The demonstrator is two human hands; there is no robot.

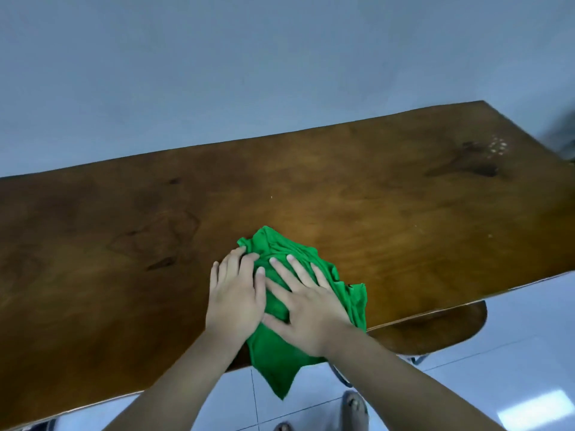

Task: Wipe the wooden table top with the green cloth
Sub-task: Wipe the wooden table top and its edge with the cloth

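A crumpled green cloth [277, 250] lies on the wooden table top [342, 188] near its front edge, with one corner hanging over the edge toward the floor. My left hand [233, 293] presses flat on the cloth's left side, fingers curled into its folds. My right hand [306, 306] lies spread on the cloth's middle, fingers apart and pointing away from me. The thumbs of both hands nearly touch. Much of the cloth is hidden under my hands.
The table runs from lower left to upper right against a plain grey-blue wall. A dark stain [466, 164] and small white specks [497, 147] mark its far right end. A wooden chair seat [435, 328] sits under the front edge over pale floor tiles [513, 353].
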